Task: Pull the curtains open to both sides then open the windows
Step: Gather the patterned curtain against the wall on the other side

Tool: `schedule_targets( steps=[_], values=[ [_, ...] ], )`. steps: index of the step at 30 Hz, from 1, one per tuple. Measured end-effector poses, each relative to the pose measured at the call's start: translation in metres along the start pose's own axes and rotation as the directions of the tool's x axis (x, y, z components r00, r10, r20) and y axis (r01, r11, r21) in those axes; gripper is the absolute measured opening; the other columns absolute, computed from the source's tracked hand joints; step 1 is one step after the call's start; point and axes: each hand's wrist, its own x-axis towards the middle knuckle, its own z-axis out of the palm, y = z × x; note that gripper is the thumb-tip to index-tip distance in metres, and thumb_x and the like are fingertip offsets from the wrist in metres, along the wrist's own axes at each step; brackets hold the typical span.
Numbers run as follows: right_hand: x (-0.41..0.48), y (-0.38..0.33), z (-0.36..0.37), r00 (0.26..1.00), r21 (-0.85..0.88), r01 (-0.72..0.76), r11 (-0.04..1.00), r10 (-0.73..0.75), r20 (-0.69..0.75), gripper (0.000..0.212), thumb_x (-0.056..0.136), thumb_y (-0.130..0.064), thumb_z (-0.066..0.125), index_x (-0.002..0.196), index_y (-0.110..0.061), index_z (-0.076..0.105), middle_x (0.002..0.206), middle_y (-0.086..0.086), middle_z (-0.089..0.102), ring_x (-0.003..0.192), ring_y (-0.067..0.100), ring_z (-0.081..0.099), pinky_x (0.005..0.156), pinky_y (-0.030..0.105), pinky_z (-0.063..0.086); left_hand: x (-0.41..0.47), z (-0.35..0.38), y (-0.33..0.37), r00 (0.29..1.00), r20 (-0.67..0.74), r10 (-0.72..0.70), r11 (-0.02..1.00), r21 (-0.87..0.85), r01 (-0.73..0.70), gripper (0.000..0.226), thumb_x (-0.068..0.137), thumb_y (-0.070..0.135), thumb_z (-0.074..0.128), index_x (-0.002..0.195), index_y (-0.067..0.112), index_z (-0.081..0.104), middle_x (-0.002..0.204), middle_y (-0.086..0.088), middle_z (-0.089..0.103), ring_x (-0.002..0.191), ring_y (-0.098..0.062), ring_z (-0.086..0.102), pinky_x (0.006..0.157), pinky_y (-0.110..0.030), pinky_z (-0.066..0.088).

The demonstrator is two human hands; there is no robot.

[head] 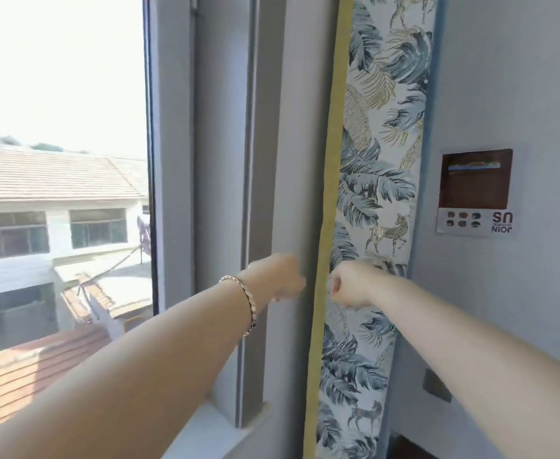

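curtain [371, 180]: vertical strip, bunched rightward
right hand [349, 283]: fisted on its edge
left hand [282, 276]: curled, just left; grip unclear

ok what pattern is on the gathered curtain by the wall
Blue-grey leaves and gold deer on pale fabric, with an olive-yellow edge band, on the gathered curtain; head view.

Two hands [282, 276], one curtain [371, 193]

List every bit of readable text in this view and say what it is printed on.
"JOIN US": mirrored and upside down, in the white bottom strip of the wall notice right of the curtain.
A small line between those two words: too blurred to read.
Nothing else carries text.
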Motion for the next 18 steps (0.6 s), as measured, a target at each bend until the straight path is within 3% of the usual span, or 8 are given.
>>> schedule_targets(
  steps=[3,8,13,18],
  values=[
    [-0.026,-0.042,0.015,0.988,0.004,0.151,0.988,-0.151,0.013,0.017,0.086,-0.009,0.05,0.086,-0.009,0.067,0.1,0.012,0.073,0.089,0.027,0.068,0.067,0.028,0.048,-0.043,0.006,-0.042,0.991,0.007,-0.135,0.991,0.02,0.135,0.024,0.075,0.013,0.042,0.055,0.008,0.055,0.059,-0.008,0.067,0.052,-0.025,0.061,0.061,-0.026,0.05],
    [-0.072,-0.121,0.03,0.952,0.057,0.291,0.955,-0.295,0.076,0.017,0.087,-0.014,0.05,0.093,-0.011,0.066,0.095,0.008,0.072,0.088,0.025,0.066,0.068,0.028,0.048,-0.134,-0.004,-0.108,0.972,-0.049,-0.231,0.973,0.017,0.232,0.029,0.084,0.018,0.045,0.057,0.011,0.05,0.052,-0.001,0.056,0.043,-0.017,0.054,0.053,-0.024,0.05],
    [-0.113,-0.213,0.052,0.885,0.13,0.449,0.884,-0.461,0.071,0.012,0.087,-0.017,0.05,0.08,-0.016,0.06,0.083,0.003,0.068,0.077,0.02,0.063,0.062,0.025,0.046,-0.238,-0.028,-0.177,0.927,-0.149,-0.344,0.933,0.054,0.355,0.03,0.087,0.017,0.045,0.058,0.013,0.05,0.063,-0.001,0.061,0.06,-0.019,0.063,0.068,-0.031,0.056],
    [-0.152,-0.308,0.069,0.826,0.106,0.556,0.824,-0.562,0.034,0.02,0.088,-0.022,0.053,0.1,-0.014,0.066,0.103,0.005,0.067,0.093,0.022,0.065,0.072,0.03,0.05,-0.33,-0.045,-0.246,0.866,-0.204,-0.457,0.878,0.05,0.476,0.022,0.09,0.02,0.045,0.079,0.008,0.06,0.088,-0.009,0.071,0.082,-0.023,0.07,0.073,-0.032,0.055]
  ],
)
